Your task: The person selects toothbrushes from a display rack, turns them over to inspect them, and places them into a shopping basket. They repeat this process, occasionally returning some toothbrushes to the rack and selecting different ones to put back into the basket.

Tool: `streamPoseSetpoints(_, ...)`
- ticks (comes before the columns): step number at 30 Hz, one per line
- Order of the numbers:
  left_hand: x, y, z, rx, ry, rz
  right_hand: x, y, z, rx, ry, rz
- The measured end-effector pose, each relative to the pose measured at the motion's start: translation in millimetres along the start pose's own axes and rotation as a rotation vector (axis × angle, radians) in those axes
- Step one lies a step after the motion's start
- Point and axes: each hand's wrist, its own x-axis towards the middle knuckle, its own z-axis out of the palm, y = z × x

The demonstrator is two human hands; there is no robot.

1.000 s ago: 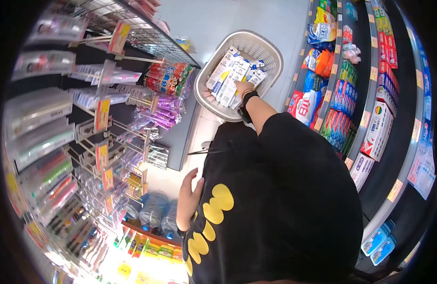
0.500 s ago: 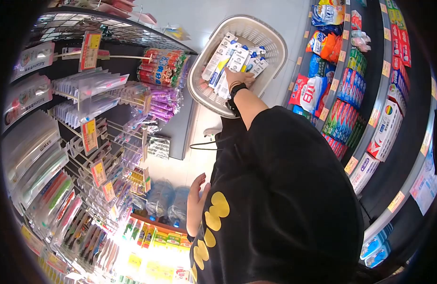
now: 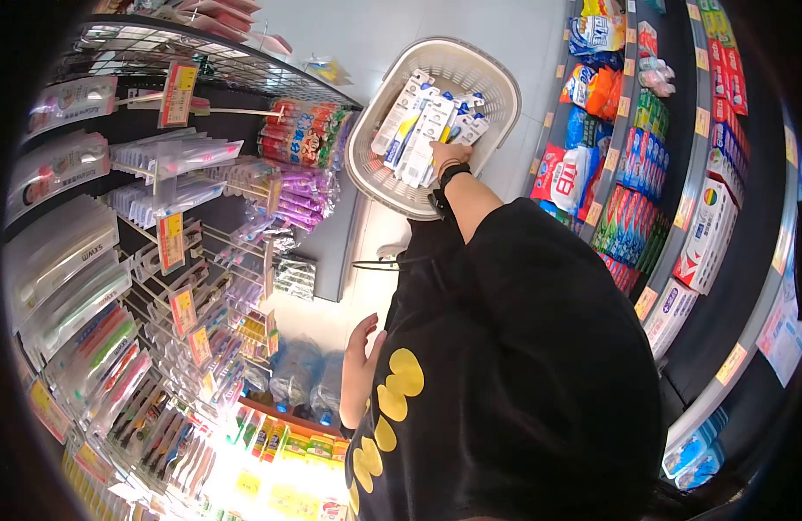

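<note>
A beige slatted shopping basket (image 3: 502, 82) holds several white and blue blister packs that look like toothbrush packs (image 3: 410, 108). My right hand (image 3: 450, 156), with a dark band at the wrist, is inside the basket. Its fingers are curled against one toothbrush pack (image 3: 424, 161) near the middle of the pile, and the fingertips are partly hidden. Lower left, beside my black top with yellow shapes, my left hand (image 3: 360, 365) hangs with fingers apart and nothing in it.
On the left, a rack of hooks carries hanging packs (image 3: 71, 252) with price tags (image 3: 171, 243). Shelves on the right hold toothpaste boxes (image 3: 631, 208) and detergent bags (image 3: 568, 178). Large bottles (image 3: 297, 373) stand low behind my left hand.
My right hand has drawn back a little, down and to the right over the packs, its fingers more curled. The view has shifted slightly. My left hand stays nearly still.
</note>
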Motion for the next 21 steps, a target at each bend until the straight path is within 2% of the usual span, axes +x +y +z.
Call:
streamPoseSetpoints(3, -1, -1, 1, -0.011, 0.024, 0.004, 11, 6, 7, 0.314, -0.059, 0.091)
streamPoseSetpoints(6, -3, -3, 2, -0.024, 0.029, 0.019, 17, 12, 4, 0.339, -0.118, 0.014)
streamPoseSetpoints(9, -2, -6, 3, -0.034, 0.034, 0.030, 20, 14, 3, 0.188, -0.054, -0.013)
streamPoseSetpoints(16, 4, -14, 6, -0.061, 0.054, 0.051, 14, 11, 0, 0.164, -0.077, 0.034)
streamPoseSetpoints(19, 7, -16, 7, -0.085, 0.069, 0.058, 11, 12, -2, 0.102, -0.110, -0.044)
streamPoseSetpoints(21, 6, -17, 7, -0.114, 0.082, 0.063, 2, 13, -7, 0.092, -0.062, -0.047)
